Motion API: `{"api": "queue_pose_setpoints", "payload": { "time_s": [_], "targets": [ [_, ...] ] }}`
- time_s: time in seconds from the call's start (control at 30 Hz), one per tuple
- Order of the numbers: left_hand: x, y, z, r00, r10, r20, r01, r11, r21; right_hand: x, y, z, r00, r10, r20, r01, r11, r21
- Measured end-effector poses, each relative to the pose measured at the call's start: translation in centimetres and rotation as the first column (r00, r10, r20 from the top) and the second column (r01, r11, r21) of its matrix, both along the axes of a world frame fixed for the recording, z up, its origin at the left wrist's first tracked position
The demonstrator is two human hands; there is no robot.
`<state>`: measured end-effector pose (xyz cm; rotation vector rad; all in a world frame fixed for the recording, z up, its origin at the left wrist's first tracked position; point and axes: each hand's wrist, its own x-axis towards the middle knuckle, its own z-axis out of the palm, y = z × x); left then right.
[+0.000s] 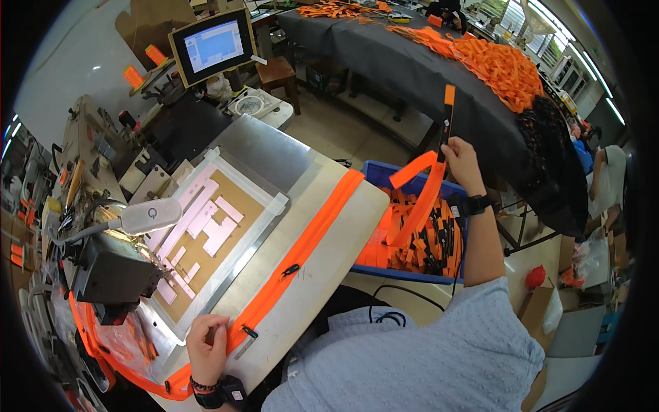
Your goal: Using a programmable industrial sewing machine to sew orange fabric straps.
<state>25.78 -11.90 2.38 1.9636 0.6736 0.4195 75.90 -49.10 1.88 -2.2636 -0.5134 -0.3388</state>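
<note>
My left hand (207, 345) presses flat on the near end of a long orange zipper strip (305, 237) that runs diagonally across the metal sewing table (274, 154). Two black sliders sit on the strip, one (290, 270) at mid-length and one (249, 332) close to my left hand. My right hand (461, 163) is raised over a blue bin (381, 175) and grips an orange and black strap piece (445, 120) that stands upright; an orange loop (419, 199) hangs down from it into the bin.
A sewing machine (110, 268) with a white lamp stands at the left beside a brown and pink template frame (206, 233). A screen (213, 44) is at the back. Piles of orange straps (504, 65) cover a black table. Another person (607, 175) works at far right.
</note>
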Motion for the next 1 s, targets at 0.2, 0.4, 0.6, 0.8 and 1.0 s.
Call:
{"api": "queue_pose_setpoints", "payload": {
  "time_s": [0.2, 0.4, 0.6, 0.8, 1.0],
  "targets": [
    [-0.1, 0.1, 0.1, 1.0, -0.001, -0.003, 0.001, 1.0, -0.003, 2.9, -2.0, -10.6, 0.97, -0.036, -0.239, 0.023, 0.998, -0.06],
    [-0.2, 0.4, -0.2, 1.0, -0.016, 0.026, 0.016, 0.999, 0.029, 2.1, -4.1, -17.4, 0.965, -0.19, -0.179, 0.122, 0.933, -0.338],
    [-0.6, 0.4, 0.7, 0.989, 0.104, 0.103, -0.111, 0.991, 0.07, -3.3, 5.3, -4.9, 0.987, 0.159, 0.014, -0.158, 0.985, -0.065],
    [-2.6, -1.2, 5.8, 0.971, 0.197, 0.133, -0.233, 0.902, 0.364, -16.7, 17.2, 7.3, 0.664, 0.716, 0.213, -0.694, 0.697, -0.18],
    [-9.2, -1.8, 6.6, 0.933, 0.341, -0.111, -0.259, 0.856, 0.447, -26.2, 27.4, 6.3, -0.085, 0.983, -0.161, -0.967, -0.12, -0.224]
  ]
}}
